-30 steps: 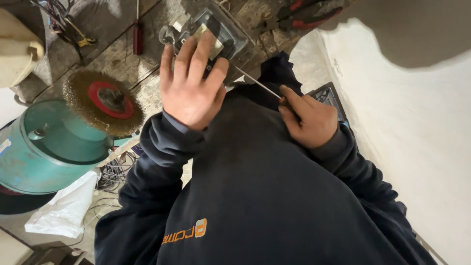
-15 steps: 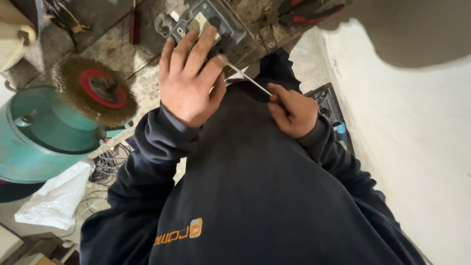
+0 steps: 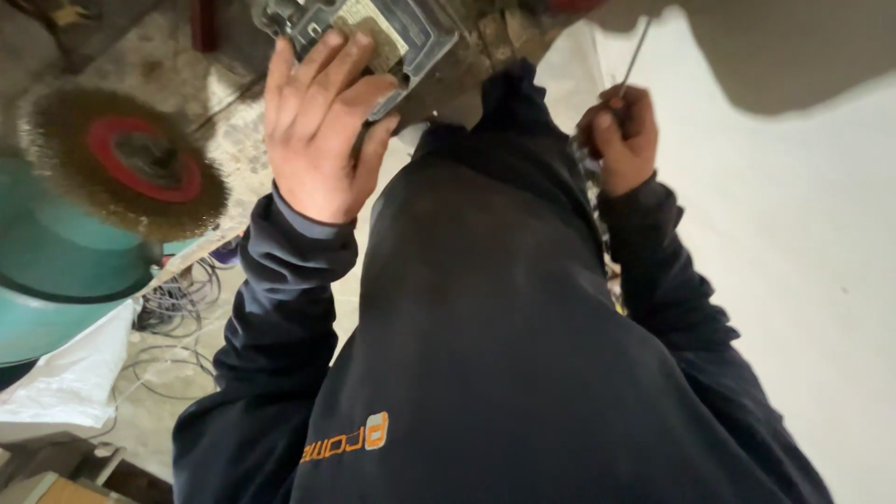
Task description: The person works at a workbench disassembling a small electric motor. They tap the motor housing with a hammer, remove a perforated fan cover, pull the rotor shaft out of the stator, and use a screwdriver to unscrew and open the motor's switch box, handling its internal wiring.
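Observation:
My left hand (image 3: pixel 322 126) lies with spread fingers over a grey metal housing (image 3: pixel 411 33) that rests on the worn workbench at the top of the view; the fingers wrap its near edge. My right hand (image 3: pixel 619 135) is closed around a thin metal rod (image 3: pixel 638 51) that points up and away, held off to the right of the housing. Both arms wear dark navy sleeves, and my dark sweatshirt fills the lower middle of the view.
A round wire brush wheel with a red hub (image 3: pixel 126 159) sits at the left above a teal machine body (image 3: pixel 56 280). Loose wire coils (image 3: pixel 177 303) and a white sack (image 3: pixel 65 378) lie below. A white wall (image 3: pixel 803 280) fills the right.
My right hand has pulled the thin rod away from the housing and swung it up to the right. The view has moved closer; my left hand stays on the housing.

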